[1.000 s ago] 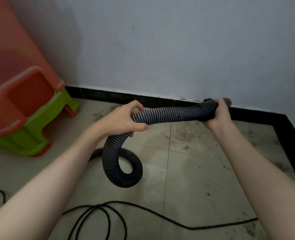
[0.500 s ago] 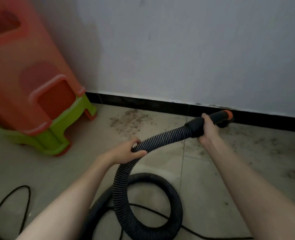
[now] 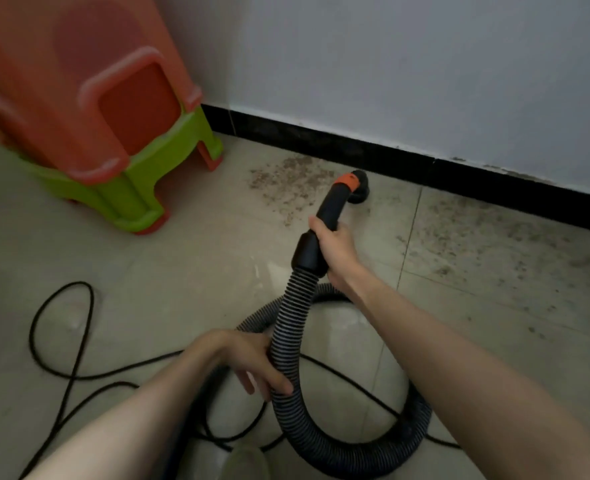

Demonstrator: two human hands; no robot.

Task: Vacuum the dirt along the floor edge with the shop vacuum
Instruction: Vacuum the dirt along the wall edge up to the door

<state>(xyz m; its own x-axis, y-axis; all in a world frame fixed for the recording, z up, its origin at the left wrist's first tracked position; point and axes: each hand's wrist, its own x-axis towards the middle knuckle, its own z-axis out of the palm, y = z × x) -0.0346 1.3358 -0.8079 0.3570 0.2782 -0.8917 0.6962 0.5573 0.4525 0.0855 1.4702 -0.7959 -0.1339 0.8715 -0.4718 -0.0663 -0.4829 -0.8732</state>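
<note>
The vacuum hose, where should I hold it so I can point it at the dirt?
Probably best to grip the smooth black handle of the vacuum hose, behind the orange ring, coming from the right side as the right hand does. It is rigid and steers the nozzle; the ribbed part bends, so the left hand only steadies it.

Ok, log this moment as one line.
right hand: grips nozzle handle | left hand: holds hose | nozzle tip: on floor by baseboard | dirt: remains

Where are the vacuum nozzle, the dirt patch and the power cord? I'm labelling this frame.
vacuum nozzle point(image 3: 357, 188): head view, black tip by the baseboard.
dirt patch point(image 3: 286, 183): head view, its middle.
power cord point(image 3: 35, 327): head view, loop's left side.
</note>
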